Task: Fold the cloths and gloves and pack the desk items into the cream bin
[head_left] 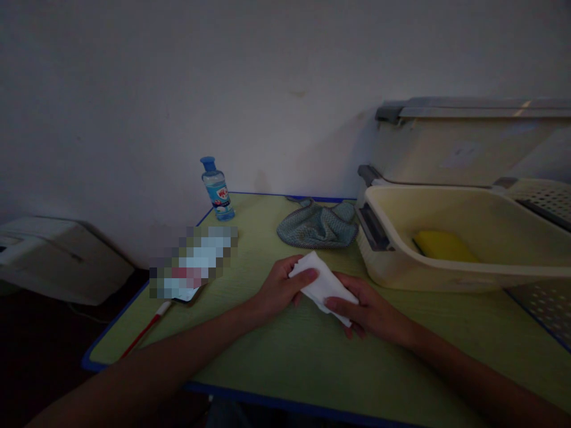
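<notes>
A white folded tissue [328, 282] is held in both hands above the table [250, 351]. My left hand [285, 282] grips its upper left end, thumb on top and fingers underneath. At the lower right end, my right hand [363, 306] pinches it the same way, its fingertips showing below the edge. Just beyond the hands lies a crumpled grey-blue cloth [317, 224] with a dark trimmed edge.
A cream plastic basket [379, 261] stands at the right with a yellow sponge [444, 245] inside. Pale storage bins rise behind it. Toward the back left is a blue bottle [218, 193]. A blurred-out phone [190, 293] and a red-and-white stick [145, 330] lie nearer.
</notes>
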The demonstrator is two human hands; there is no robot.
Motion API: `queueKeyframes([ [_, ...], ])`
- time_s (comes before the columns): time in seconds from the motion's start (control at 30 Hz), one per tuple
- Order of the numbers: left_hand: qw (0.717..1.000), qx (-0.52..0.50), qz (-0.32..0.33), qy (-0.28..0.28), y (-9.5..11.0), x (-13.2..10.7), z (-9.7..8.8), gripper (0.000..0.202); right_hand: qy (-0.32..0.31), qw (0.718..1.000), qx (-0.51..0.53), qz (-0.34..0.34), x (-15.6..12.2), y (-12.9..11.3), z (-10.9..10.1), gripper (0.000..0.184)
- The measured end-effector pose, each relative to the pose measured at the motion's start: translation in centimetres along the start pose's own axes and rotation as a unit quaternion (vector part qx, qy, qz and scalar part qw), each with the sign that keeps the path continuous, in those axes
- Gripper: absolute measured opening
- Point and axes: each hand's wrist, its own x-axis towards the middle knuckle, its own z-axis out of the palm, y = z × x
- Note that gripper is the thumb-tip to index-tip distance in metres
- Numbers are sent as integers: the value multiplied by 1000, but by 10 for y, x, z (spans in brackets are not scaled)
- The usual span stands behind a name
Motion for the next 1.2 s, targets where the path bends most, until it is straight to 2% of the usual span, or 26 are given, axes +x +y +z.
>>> queueKeyframes([
  [0.2, 1000, -6, 4, -20, 0, -2, 0, 47, -4, 1000, 6, 4, 0, 1, 0, 29],
  [0.43, 1000, -3, 7, 29, 2, 0, -1, 47, -7, 1000, 14, 4, 2, 0, 0, 30],
  [0.77, 996, -27, 29, 83, -5, 5, -4, 43, -1, 999, 30, 35, 3, 4, -4, 44],
  [1.07, 996, -32, 3, 77, -4, 4, -5, 48, -6, 999, 2, 37, 3, 9, -3, 48],
  [1.2, 997, -15, 30, 76, -6, 3, -6, 48, -14, 999, -14, 26, 3, 10, -2, 48],
])
